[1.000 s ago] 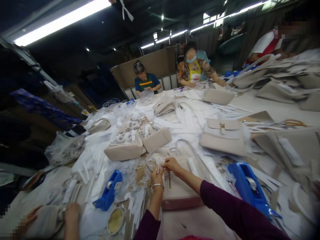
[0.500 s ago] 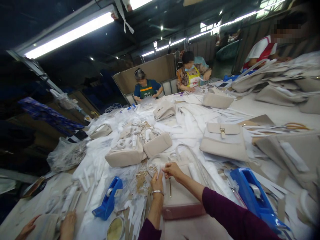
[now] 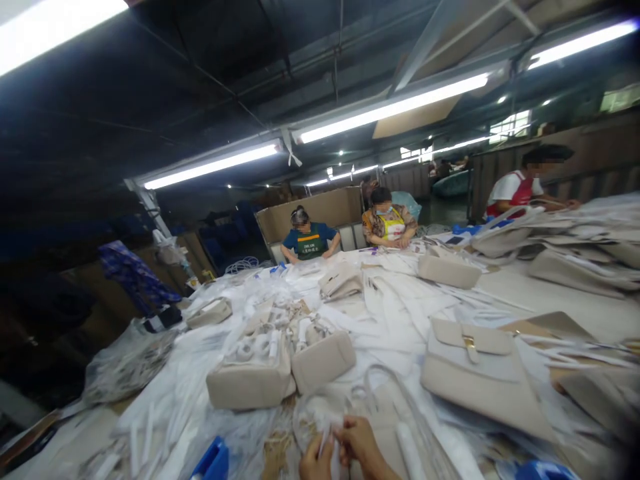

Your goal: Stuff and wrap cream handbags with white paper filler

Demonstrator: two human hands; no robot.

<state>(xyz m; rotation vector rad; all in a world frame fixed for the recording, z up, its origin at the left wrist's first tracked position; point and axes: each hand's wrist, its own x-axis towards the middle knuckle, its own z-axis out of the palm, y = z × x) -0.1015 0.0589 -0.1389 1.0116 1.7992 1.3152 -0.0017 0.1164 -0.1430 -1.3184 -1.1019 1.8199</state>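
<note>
At the bottom centre, my left hand (image 3: 316, 460) is closed, its fingertips pinching a thin whitish strip (image 3: 326, 435) whose kind I cannot make out. Right beside it, my right hand (image 3: 361, 445) also pinches, its fingertips close to the same spot; what they grip is too small to name. Both hands are over a beige handbag (image 3: 390, 407) with a looped handle (image 3: 383, 370), lying on the table. A white wrapped roll (image 3: 409, 448) rests on the bag. The bag's lower part and my wrists are cut off by the frame.
Two beige bags with wrapped hardware (image 3: 250, 387) (image 3: 325, 360) stand ahead. A flap bag with a gold clasp (image 3: 480, 373) lies right. Blue tape dispensers (image 3: 213, 460) (image 3: 545, 471) flank me. Beige pieces (image 3: 575, 267) are piled far right. Three people sit across the table.
The view has tilted up, so the table and my hands appear lower. My hands stay together over the bag. Another person's hands at lower left have left the view.
</note>
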